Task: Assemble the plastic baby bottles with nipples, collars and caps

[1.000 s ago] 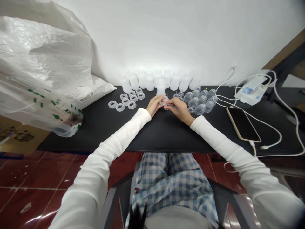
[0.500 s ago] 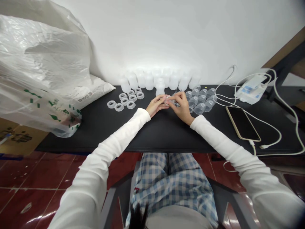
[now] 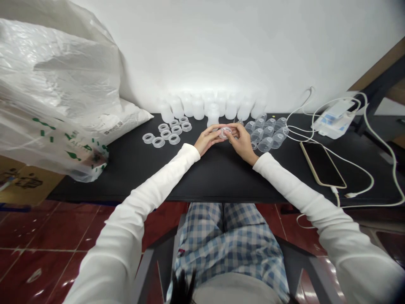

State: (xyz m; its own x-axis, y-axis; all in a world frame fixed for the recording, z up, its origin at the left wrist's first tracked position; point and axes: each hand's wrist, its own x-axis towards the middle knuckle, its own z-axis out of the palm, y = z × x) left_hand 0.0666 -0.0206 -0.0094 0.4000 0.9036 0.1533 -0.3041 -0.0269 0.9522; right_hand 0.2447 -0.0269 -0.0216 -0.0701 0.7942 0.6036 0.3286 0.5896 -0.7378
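Between both hands, above the black table, is a translucent bottle collar ring (image 3: 225, 133); whether a nipple sits in it I cannot tell. My left hand (image 3: 207, 139) grips it from the left with bent fingers. From the other side my right hand (image 3: 241, 141) holds it, thumb on its face. Just behind the hands stands a frosted white bottle (image 3: 213, 116), in front of a row of similar bottles (image 3: 198, 107). Several loose collar rings (image 3: 158, 142) lie to the left. Clear dome caps (image 3: 265, 144) are grouped to the right of my right hand.
A large white plastic bag (image 3: 63, 76) and a printed clear bag (image 3: 72, 147) fill the table's left end. At right lie a phone (image 3: 322, 164) on a charging cable (image 3: 357, 166) and a white power strip (image 3: 335, 118). A white wall (image 3: 202, 46) rises behind.
The collar ring has turned and shifted slightly right, so its round face shows more. My right hand's fingers have moved from atop it to around its far side.
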